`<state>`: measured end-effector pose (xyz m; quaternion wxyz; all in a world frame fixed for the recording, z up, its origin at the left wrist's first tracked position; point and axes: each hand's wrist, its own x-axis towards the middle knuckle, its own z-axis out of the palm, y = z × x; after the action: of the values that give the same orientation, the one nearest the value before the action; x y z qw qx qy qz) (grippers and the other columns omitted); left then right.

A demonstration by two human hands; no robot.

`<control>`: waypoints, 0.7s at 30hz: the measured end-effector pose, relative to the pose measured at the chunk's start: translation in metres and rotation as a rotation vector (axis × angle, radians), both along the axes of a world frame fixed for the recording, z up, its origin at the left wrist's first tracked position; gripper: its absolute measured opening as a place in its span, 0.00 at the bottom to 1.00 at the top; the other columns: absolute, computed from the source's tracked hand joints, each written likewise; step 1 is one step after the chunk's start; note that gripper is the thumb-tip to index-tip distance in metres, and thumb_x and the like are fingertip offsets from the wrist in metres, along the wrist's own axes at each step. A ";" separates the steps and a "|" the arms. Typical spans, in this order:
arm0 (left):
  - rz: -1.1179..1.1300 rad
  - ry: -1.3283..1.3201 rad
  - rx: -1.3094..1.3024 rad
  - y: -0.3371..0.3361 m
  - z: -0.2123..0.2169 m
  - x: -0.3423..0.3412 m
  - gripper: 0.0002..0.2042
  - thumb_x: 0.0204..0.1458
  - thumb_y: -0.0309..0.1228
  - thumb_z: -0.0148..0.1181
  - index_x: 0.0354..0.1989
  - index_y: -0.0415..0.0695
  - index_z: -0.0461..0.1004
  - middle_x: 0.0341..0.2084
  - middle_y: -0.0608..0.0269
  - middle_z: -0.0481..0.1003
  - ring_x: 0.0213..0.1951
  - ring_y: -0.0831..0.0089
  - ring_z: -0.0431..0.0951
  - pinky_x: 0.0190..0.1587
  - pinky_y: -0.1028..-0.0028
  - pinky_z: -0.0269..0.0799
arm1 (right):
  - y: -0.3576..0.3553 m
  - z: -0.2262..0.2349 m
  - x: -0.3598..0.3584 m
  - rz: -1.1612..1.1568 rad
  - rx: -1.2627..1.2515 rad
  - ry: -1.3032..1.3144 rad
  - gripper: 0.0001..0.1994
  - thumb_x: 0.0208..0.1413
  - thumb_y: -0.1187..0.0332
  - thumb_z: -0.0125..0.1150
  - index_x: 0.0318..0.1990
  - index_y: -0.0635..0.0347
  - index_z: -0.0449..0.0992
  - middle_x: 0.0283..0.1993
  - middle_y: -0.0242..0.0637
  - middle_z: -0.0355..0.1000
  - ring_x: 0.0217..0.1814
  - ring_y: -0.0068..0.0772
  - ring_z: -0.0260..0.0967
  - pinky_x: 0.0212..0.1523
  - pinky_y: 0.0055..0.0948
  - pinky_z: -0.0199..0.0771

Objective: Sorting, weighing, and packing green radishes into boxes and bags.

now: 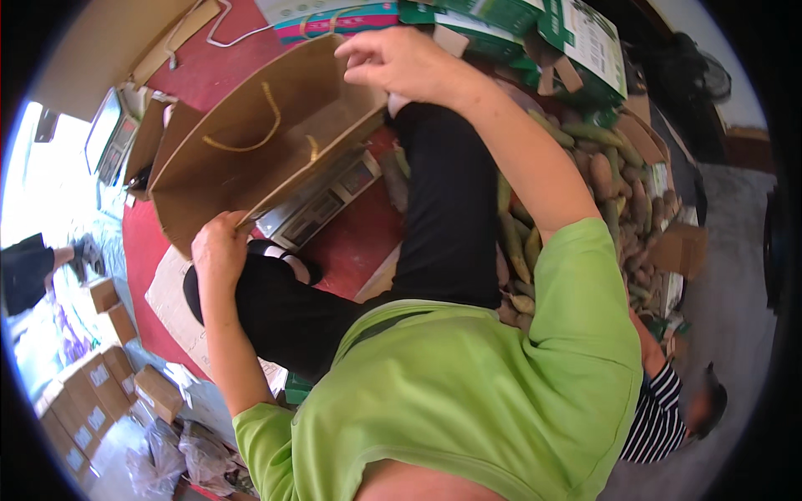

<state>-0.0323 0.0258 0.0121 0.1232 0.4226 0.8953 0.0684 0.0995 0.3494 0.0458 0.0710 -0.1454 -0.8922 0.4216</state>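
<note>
Seen from above, your two hands hold a brown paper bag [251,142] by opposite edges of its open mouth. Your left hand [219,247] is closed on the lower rim of the bag, fingers curled over the edge; your right hand [399,58] pinches the upper rim near its far corner, fingers bent and close together. The bag lies tilted on its side, mouth spread open, with yellow cord handles [266,125] showing inside and out. It rests on a weighing scale [322,200], whose display panel shows just beneath the bag's lower edge, and the scale stands on a red floor covering [355,242]. Your legs in black trousers [447,209] run between the bag and a heap of sweet potatoes [614,192] to your right. Green and white cartons [535,25] lie beyond your right hand. Small brown boxes [92,392] are stacked at lower left, and another person in a striped top [656,417] sits at lower right.
</note>
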 end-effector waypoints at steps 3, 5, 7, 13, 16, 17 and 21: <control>0.015 0.003 0.009 -0.003 -0.004 -0.001 0.08 0.49 0.33 0.59 0.36 0.48 0.80 0.31 0.55 0.77 0.37 0.53 0.76 0.39 0.60 0.71 | 0.030 -0.004 0.045 -0.144 -0.037 0.066 0.18 0.55 0.68 0.59 0.52 0.63 0.73 0.42 0.38 0.76 0.41 0.24 0.73 0.45 0.24 0.72; 0.007 -0.015 0.006 0.004 -0.002 0.000 0.10 0.48 0.33 0.60 0.37 0.43 0.80 0.31 0.50 0.77 0.36 0.52 0.77 0.40 0.62 0.70 | 0.055 -0.033 0.084 -0.270 -0.098 0.120 0.17 0.55 0.68 0.58 0.53 0.62 0.73 0.43 0.38 0.76 0.43 0.24 0.73 0.46 0.24 0.72; -0.015 -0.026 -0.005 0.007 -0.003 0.000 0.10 0.48 0.32 0.60 0.37 0.43 0.80 0.31 0.49 0.77 0.36 0.52 0.77 0.40 0.62 0.70 | 0.064 -0.073 0.129 -0.373 -0.138 0.043 0.17 0.55 0.68 0.59 0.52 0.62 0.73 0.43 0.38 0.76 0.44 0.25 0.73 0.47 0.25 0.72; -0.067 -0.105 -0.025 0.012 -0.009 -0.006 0.10 0.48 0.31 0.60 0.37 0.41 0.79 0.29 0.47 0.76 0.34 0.49 0.77 0.38 0.61 0.70 | 0.028 -0.250 0.284 -0.668 -0.031 -0.312 0.18 0.47 0.63 0.65 0.47 0.57 0.76 0.40 0.44 0.77 0.43 0.38 0.75 0.45 0.33 0.73; -0.056 -0.122 -0.077 0.013 -0.010 -0.009 0.10 0.48 0.30 0.60 0.37 0.40 0.78 0.28 0.46 0.76 0.33 0.49 0.76 0.37 0.62 0.70 | -0.018 -0.284 0.310 -0.797 -0.321 -0.628 0.21 0.47 0.66 0.66 0.50 0.61 0.75 0.45 0.43 0.77 0.48 0.35 0.74 0.49 0.31 0.72; -0.058 -0.120 -0.080 0.016 -0.010 -0.009 0.10 0.48 0.30 0.60 0.37 0.40 0.78 0.28 0.46 0.76 0.33 0.49 0.76 0.37 0.62 0.70 | -0.031 -0.291 0.316 -0.798 -0.325 -0.627 0.21 0.47 0.66 0.66 0.50 0.61 0.75 0.45 0.43 0.77 0.48 0.35 0.74 0.49 0.31 0.72; 0.019 -0.203 -0.073 0.024 -0.030 -0.007 0.09 0.48 0.29 0.60 0.37 0.39 0.78 0.26 0.45 0.75 0.32 0.50 0.77 0.37 0.63 0.70 | -0.050 -0.317 0.316 -0.811 -0.201 -0.764 0.22 0.44 0.67 0.67 0.50 0.60 0.74 0.45 0.43 0.76 0.49 0.44 0.73 0.51 0.36 0.71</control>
<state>-0.0393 0.0495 -0.0179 0.2281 0.4003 0.8840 0.0792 0.4154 0.2995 -0.2712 -0.1146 -0.6249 -0.6827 0.3610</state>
